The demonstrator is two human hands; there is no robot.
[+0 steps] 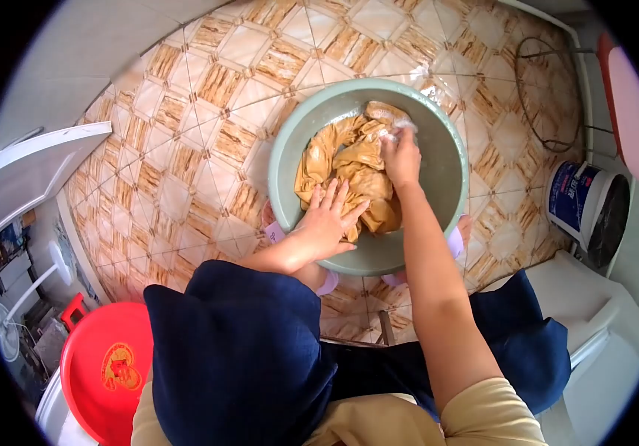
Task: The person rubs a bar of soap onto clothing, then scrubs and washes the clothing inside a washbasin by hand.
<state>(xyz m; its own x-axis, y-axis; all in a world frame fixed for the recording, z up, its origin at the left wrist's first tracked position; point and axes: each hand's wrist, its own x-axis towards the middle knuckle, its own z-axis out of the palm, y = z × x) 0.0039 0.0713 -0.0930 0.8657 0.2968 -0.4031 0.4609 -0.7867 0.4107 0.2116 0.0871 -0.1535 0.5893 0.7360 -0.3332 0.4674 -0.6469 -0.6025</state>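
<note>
A wet tan cloth lies bunched in a round grey-green basin on the floor. My left hand rests on the cloth's lower left part, palm down with the fingers spread. Over the cloth's upper right side, my right hand has its fingers curled together beside white suds; what is between its fingertips is too small to make out.
Patterned tiles surround the basin. At the lower left is a red plastic stool or tub. A white-and-blue bucket lies tilted at the right, below a looped hose. A white panel juts in at left.
</note>
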